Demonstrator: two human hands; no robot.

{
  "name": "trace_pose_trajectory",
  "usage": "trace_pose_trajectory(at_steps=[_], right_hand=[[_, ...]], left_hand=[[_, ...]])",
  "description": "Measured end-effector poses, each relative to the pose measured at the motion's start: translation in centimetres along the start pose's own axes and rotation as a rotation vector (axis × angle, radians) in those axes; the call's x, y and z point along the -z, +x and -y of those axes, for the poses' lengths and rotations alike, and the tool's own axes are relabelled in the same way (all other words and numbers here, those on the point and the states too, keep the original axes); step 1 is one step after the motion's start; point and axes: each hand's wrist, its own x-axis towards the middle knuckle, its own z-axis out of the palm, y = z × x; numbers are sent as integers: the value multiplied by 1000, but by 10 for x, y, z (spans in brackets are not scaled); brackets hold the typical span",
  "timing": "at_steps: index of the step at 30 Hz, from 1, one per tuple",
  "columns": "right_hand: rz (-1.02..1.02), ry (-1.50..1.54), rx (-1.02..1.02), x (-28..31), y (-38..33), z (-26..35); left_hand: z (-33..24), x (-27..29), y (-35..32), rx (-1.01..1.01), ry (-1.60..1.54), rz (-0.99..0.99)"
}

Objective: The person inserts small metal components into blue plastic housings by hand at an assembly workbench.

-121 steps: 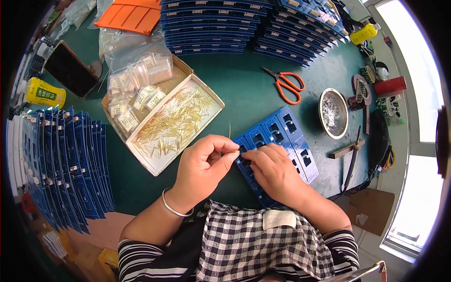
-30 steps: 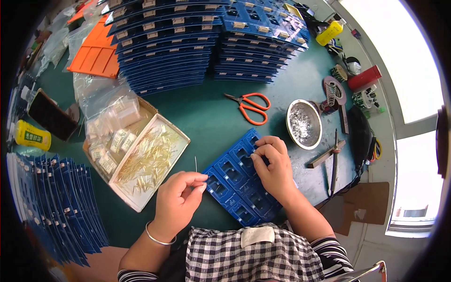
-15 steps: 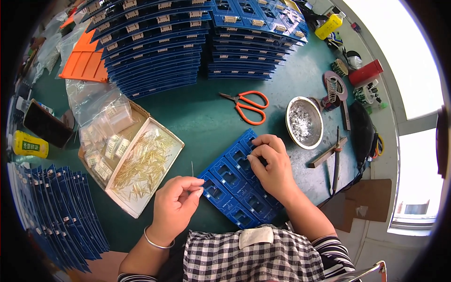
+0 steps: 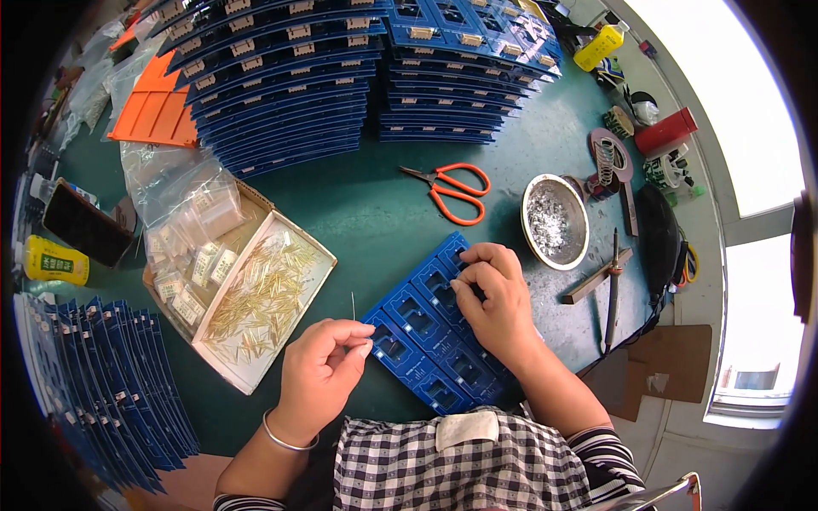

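A blue circuit board panel (image 4: 423, 351) with several square cut-outs lies slantwise in front of me. By its left corner, my left hand (image 4: 322, 362) is closed in a pinch, and a thin wire lead (image 4: 353, 305) sticks up from its fingertips; the rest of that part is hidden. My right hand (image 4: 497, 302) rests over the panel's far right side. Its fingers curl with the tips at the board's face, and whatever they hold is too small to make out. To the left, a shallow box lid (image 4: 247, 385) holds many loose gold-coloured leaded parts (image 4: 264, 298).
Orange-handled cutters (image 4: 460, 194) lie beyond the panel. A metal bowl (image 4: 582, 223) of silvery scraps and a soldering iron (image 4: 613, 294) are at right. Tall stacks of blue boards (image 4: 290, 128) stand at the back, with another stack (image 4: 119, 383) at left.
The whole view has shifted very slightly. Both hands keep the same pose, the left one still pinching the thin lead and the right one still over the board.
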Motion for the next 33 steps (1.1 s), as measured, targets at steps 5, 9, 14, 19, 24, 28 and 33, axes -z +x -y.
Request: trace_pose_trajectory(at_steps=[5, 9, 14, 19, 24, 28, 33], right_hand=[[-39, -53, 66, -3, 0, 2], [-20, -115, 120, -2, -1, 2], [88, -535, 321, 9, -6, 9], [252, -569, 246, 20, -19, 24], [307, -680, 185, 20, -22, 30], [297, -669, 195, 24, -19, 24], [297, -583, 224, 25, -16, 30]], left_hand=[[-1, -1, -1, -8, -5, 3], [-3, 0, 0, -7, 3, 20], [-5, 0, -1, -18, 2, 15], [-4, 1, -1, 15, 15, 35], [-7, -3, 3, 12, -31, 35], [-4, 0, 3, -4, 27, 42], [1, -3, 1, 45, -131, 26]])
